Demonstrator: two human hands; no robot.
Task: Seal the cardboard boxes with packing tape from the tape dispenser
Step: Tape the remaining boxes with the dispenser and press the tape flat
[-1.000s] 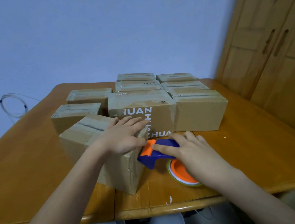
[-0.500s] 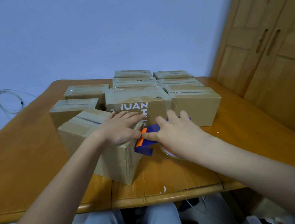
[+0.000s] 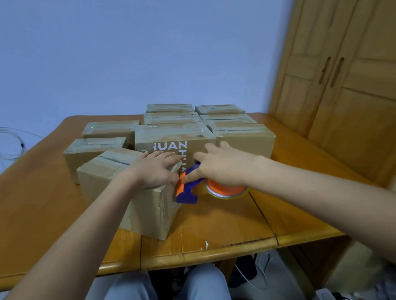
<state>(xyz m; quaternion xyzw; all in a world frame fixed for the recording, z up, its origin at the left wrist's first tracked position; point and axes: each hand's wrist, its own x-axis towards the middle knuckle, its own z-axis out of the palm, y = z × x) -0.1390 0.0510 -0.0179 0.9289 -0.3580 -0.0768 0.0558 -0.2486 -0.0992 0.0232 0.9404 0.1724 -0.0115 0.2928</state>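
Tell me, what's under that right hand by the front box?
Under the right hand sits the tape dispenser, blue and orange, with its tape roll on the table. The hand covers the dispenser's top, so its grip stays hidden.

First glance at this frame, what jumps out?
Two bare arms reach to mid-table: the left hand lies flat on the nearest cardboard box, the right hand grips an orange-and-blue tape dispenser at that box's right end. Behind them, a block of taped cardboard boxes fills the far part of the wooden table, the front one printed "HUAN".
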